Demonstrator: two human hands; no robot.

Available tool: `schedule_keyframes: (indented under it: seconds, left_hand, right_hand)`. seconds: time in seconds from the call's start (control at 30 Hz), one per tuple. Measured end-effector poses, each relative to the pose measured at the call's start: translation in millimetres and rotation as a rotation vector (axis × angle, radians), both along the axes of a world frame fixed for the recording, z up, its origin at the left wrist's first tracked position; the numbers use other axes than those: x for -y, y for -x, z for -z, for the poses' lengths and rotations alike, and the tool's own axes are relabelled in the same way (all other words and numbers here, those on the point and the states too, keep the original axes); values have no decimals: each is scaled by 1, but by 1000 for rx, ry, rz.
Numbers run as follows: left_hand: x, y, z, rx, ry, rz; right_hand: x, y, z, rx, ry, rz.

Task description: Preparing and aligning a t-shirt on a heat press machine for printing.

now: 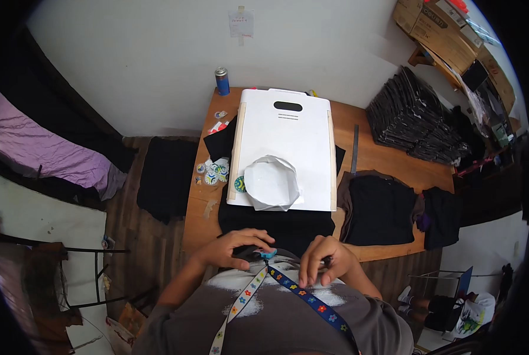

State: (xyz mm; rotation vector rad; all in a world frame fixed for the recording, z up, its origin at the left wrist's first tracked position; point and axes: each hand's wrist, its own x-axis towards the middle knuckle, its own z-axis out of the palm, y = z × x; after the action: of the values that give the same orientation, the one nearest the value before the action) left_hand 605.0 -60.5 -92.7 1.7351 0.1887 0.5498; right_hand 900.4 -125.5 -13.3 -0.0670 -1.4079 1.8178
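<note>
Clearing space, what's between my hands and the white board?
In the head view, black cloth covers the table between your hands and the white board.

The table (388, 163) is bare wood, brown and matt. On it lies a white board (285, 142) that looks like smooth plastic with a slight sheen, and on that a creased sheet of white paper (271, 182). Matt black cloth (282, 225) spreads across the near edge. To the right sits a folded dark garment (379, 207), soft and dull. At the far left stands a blue can (222, 81) with a shiny metal top. The floor (158, 236) is dark, rough wood.
</note>
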Motion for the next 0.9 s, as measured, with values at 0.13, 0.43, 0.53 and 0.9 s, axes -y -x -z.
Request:
schedule_keyframes:
  seconds: [0.13,0.43,0.53,0.9]
  left_hand:
    - [15,4,21,-72,274,158]
    - [26,107,-24,-414,324,-7]
    - [28,163,-50,-306,308,-77]
    - [103,249,-201,584,-241,84]
  right_hand:
    - [5,-3,20,77,148,116]
    - [4,-29,26,172,255,327]
    - [6,-34,28,188,223,409]
    - [-3,-38,34,180,288,572]
